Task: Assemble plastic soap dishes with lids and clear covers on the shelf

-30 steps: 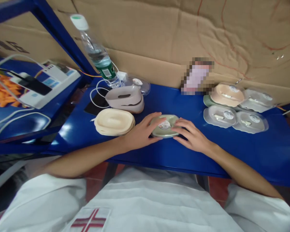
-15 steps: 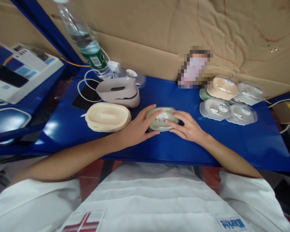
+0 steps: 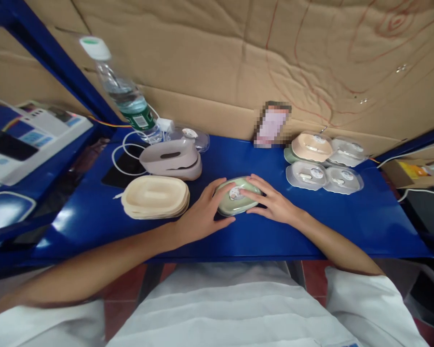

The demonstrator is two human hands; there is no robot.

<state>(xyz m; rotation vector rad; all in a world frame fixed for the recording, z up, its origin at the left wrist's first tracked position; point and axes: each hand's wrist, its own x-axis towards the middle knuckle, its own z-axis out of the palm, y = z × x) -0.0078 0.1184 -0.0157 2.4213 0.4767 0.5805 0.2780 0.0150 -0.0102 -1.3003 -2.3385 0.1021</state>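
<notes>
A green soap box [image 3: 235, 205] with a clear cover and a round sticker rests on the blue table between both hands, slightly tilted. At its left end my left hand [image 3: 204, 207] wraps round it, index finger on the cover near the sticker and thumb by the front edge. My right hand [image 3: 273, 200] grips the right end, fingers over the top and far edge. Left of my left hand lies a stack of cream oval lids [image 3: 154, 195]. Behind that stack are pale mauve box bases [image 3: 171, 159], nested in one another.
Several covered soap boxes in grey [image 3: 305, 176] and peach [image 3: 311, 146] stand grouped at the right. A water bottle [image 3: 130, 103] and a clear cover [image 3: 198, 140] are at the back left. A phone with a blurred screen [image 3: 273, 123] leans on the cardboard wall [image 3: 202, 58].
The view has shifted, so the table things appear lower. The green box has turned a little between my hands, its right end now farther from me. Both hands stay on it.
</notes>
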